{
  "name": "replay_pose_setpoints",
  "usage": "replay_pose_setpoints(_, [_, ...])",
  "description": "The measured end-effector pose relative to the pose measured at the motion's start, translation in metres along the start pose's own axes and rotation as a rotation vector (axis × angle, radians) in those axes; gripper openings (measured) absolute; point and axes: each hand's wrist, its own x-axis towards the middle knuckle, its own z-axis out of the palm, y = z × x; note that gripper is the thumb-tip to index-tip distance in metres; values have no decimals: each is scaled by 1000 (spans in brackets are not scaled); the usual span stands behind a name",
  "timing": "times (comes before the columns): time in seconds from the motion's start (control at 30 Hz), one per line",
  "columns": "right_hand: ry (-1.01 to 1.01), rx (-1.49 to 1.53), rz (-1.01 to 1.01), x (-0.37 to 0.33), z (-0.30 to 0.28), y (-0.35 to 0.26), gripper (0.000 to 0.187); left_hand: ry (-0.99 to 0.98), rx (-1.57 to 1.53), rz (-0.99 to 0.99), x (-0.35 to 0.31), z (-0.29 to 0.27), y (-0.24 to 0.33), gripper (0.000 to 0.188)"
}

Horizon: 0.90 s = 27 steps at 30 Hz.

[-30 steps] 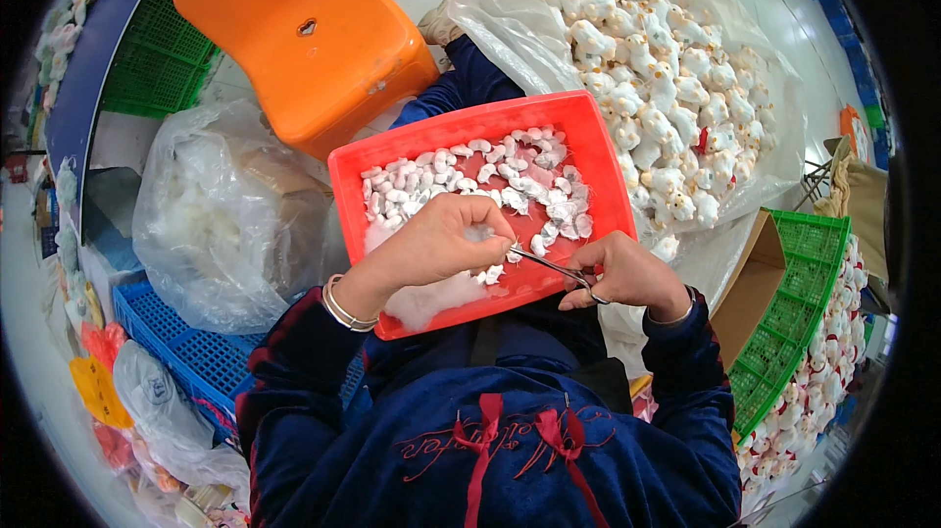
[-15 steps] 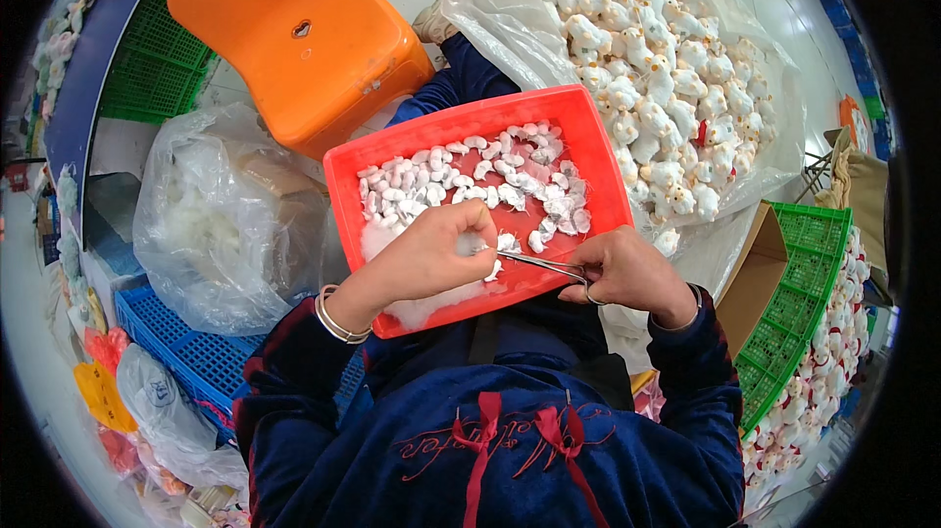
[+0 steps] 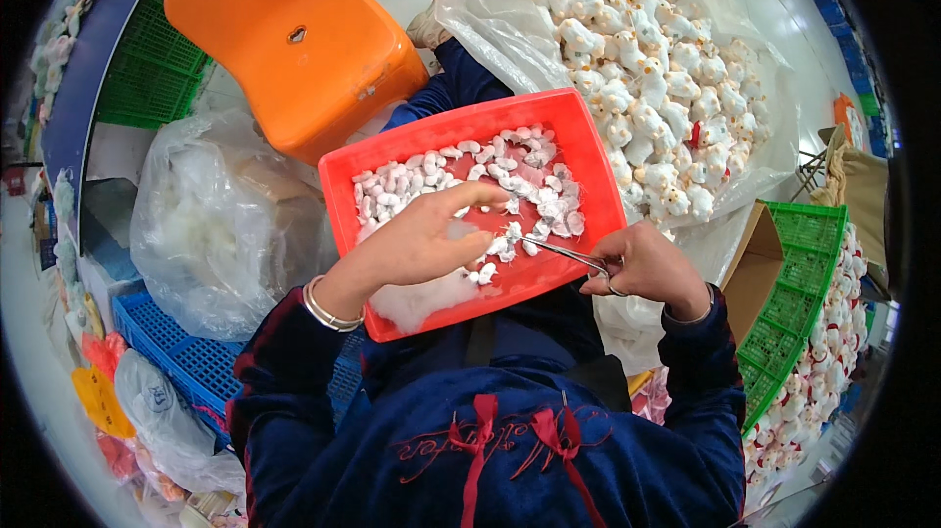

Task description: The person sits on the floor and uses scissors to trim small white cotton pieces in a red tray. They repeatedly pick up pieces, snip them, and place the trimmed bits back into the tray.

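A red plastic tray [image 3: 600, 170] rests over my lap, holding several small white curved fabric pieces [image 3: 397, 185] and a fluffy wad of white stuffing [image 3: 426, 302]. My left hand [image 3: 417, 244] hovers above the tray, open, with its thumb and forefinger spread apart. One white piece [image 3: 512, 204] is right by the forefinger's tip. Into the tray from its right side reach slim metal scissor-handled forceps [image 3: 569, 253], their ring handles gripped in my right hand [image 3: 647, 268]. The forceps' tips are close to a few white pieces [image 3: 510, 239].
An orange stool [image 3: 284, 48] stands far left, beside a clear bag of stuffing [image 3: 211, 224]. At far right a big clear plastic bag [image 3: 490, 8] holds many white plush toys [image 3: 647, 77]. A green crate [image 3: 799, 302] and a cardboard box [image 3: 755, 258] are at right, a blue crate [image 3: 176, 342] at left.
My left thumb and forefinger have come apart from their pinch at the forceps' tips. My right hand has drawn slightly right and down with the forceps.
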Motion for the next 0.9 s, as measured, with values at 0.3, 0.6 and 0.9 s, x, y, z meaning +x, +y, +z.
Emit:
replay_pose_setpoints(0.3, [-44,-26,3,2,1,-8,29,-40,70,16,20,20,-7,12])
replay_pose_setpoints(0.6, [45,-129,-42,-1,3,-6,26,-121,-72,-127,12,3,-5,14])
replay_pose_setpoints(0.9, [152,-307,-143,2,-1,-16,20,-154,-159,-205,14,-5,-8,16])
